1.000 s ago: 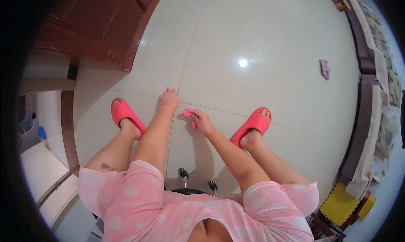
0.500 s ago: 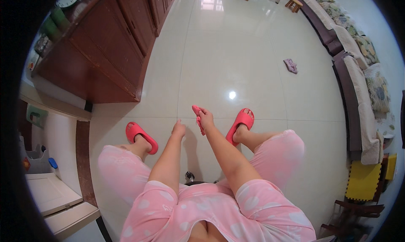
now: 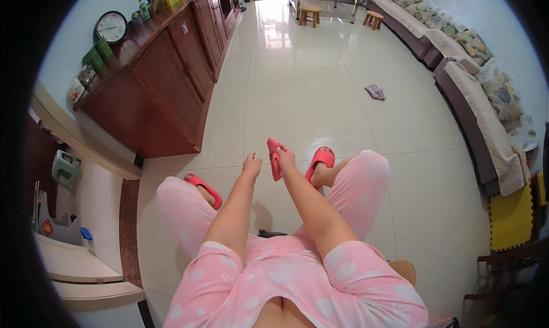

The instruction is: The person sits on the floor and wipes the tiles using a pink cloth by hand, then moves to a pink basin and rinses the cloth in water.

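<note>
Between my knees my right hand (image 3: 286, 156) grips a small coral-red, rubbery-looking slipper (image 3: 274, 146) with a ribbed edge; part of it hangs below my fingers. My left hand (image 3: 251, 166) is raised just left of it, apart from it. Two of its fingertips stand apart, while the other fingers curl out of sight; nothing shows in it. On my feet are red slides, the left slide (image 3: 204, 191) partly behind my knee and the right slide (image 3: 320, 162) beyond my right hand.
A reddish-brown cabinet (image 3: 166, 94) stands at the left, topped by a round clock (image 3: 111, 27). Along the right wall runs a sofa (image 3: 480, 134). A crumpled-looking purple item (image 3: 375, 92) lies on the tiles. Wooden stools (image 3: 310, 12) stand far ahead.
The view has tilted up, showing more of the far room. My left hand has turned, its fingertips now apart. The red slipper is more upright in my right hand.
</note>
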Tool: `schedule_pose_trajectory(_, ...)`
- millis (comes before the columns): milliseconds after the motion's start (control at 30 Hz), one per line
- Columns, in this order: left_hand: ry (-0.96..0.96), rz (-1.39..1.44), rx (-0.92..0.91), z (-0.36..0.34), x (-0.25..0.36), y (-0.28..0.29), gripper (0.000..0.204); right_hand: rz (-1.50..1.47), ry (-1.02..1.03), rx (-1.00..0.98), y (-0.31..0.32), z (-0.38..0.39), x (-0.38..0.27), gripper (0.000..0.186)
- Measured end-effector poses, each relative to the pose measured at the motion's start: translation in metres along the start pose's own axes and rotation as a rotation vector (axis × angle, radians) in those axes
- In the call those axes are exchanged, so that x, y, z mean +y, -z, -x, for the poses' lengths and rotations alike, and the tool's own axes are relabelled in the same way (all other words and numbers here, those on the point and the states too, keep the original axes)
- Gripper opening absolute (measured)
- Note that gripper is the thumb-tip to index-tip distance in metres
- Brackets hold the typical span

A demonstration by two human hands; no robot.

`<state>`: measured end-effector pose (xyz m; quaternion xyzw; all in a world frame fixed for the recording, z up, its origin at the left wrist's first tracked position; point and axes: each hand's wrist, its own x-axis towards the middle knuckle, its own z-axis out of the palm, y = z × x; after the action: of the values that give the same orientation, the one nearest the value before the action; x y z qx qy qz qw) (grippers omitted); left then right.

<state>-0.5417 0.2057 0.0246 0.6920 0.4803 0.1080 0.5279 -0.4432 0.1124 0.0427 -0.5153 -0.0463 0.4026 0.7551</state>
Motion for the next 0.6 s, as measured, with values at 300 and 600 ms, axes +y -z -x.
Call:
schedule_pose_trajectory(300, -0.136, 0.249, -0.029, 0.049, 0.055, -0.001, 0.053, -0.388, 0.091, -0.111, 0.006, 0.042, -0.051, 0.028)
schedule_pose_trajectory(600, -0.150, 0.391, -0.047, 0.083, 0.071, -0.025, 0.043, -0.497, 0.164, -0.065, 0.036, 0.064, -0.065, 0.028)
